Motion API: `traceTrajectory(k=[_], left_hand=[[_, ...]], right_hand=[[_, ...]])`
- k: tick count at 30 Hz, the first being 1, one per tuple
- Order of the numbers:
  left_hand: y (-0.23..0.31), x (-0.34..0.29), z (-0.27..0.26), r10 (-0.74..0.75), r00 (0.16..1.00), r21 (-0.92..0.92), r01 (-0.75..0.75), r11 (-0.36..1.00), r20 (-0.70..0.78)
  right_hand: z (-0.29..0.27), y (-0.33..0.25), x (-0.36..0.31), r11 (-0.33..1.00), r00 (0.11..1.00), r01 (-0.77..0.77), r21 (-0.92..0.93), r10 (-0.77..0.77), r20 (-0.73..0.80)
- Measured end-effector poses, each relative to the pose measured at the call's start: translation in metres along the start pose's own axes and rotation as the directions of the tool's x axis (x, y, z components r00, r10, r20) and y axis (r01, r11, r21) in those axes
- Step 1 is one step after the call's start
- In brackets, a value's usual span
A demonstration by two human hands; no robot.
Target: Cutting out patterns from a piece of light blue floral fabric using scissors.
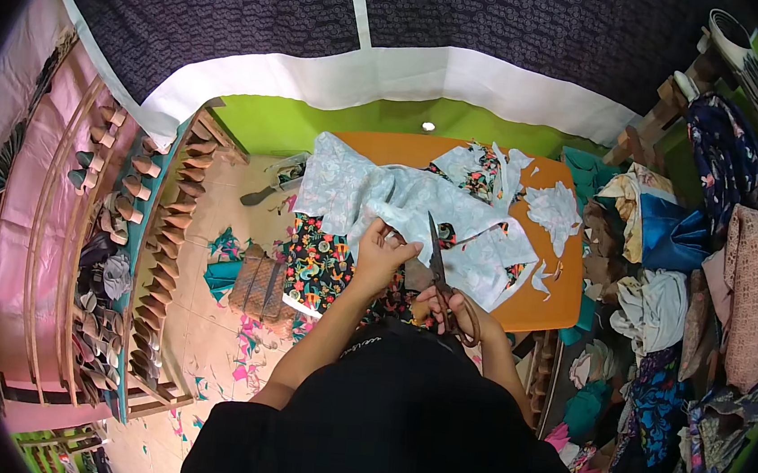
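Note:
A pair of dark scissors (436, 258) is in my right hand (438, 308), its blades pointing away from me, its handle loops at my fingers. With bent fingers, my left hand (383, 253) pinches the edge of a printed fabric (419, 195); its pale reverse side faces up. The scissor blades lie over this fabric, right of my left hand; I cannot tell whether they touch it. The black floral face of fabric (331, 268) shows below my left hand and hangs over the near left side of the table.
An orange table (539, 318) carries the fabric and pale offcuts (552, 211) on its right. Racks of wooden shoe forms (164, 272) stand left. Piled cloths (661, 306) fill the right side. A brown patterned bag (258, 284) and colourful scraps (248, 342) lie on the floor.

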State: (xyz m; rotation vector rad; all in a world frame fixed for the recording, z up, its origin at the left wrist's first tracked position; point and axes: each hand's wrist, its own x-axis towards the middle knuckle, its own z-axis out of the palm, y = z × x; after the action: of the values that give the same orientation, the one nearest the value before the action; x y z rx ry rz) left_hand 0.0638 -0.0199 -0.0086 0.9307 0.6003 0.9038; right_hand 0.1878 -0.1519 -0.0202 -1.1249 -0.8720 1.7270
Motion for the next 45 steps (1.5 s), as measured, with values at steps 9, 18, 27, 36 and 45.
traceTrajectory(k=[9, 18, 27, 36, 45], left_hand=[[0.006, -0.005, -0.001, -0.021, 0.995, 0.040, 0.017, 0.999, 0.101], [0.007, -0.009, -0.004, 0.053, 0.997, 0.032, -0.055, 0.998, 0.063], [0.008, -0.014, -0.001, 0.019, 1.000, 0.125, -0.020, 0.992, 0.009], [0.007, -0.015, -0.002, 0.042, 0.999, 0.052, -0.042, 0.998, 0.019], [0.019, -0.019, -0.006, -0.128, 0.991, 0.141, 0.123, 0.982, 0.028]], right_hand=[[0.004, -0.002, 0.000, 1.000, 0.998, -0.023, 0.018, 0.023, -0.050], [0.008, -0.003, -0.001, 0.999, 0.999, 0.041, -0.006, -0.041, -0.018], [0.011, -0.007, -0.004, 0.994, 0.997, -0.063, -0.094, 0.058, -0.052], [0.016, -0.002, -0.005, 0.978, 0.988, 0.095, -0.187, -0.115, -0.099], [0.019, 0.001, -0.003, 0.936, 0.963, 0.077, -0.343, -0.160, -0.218]])
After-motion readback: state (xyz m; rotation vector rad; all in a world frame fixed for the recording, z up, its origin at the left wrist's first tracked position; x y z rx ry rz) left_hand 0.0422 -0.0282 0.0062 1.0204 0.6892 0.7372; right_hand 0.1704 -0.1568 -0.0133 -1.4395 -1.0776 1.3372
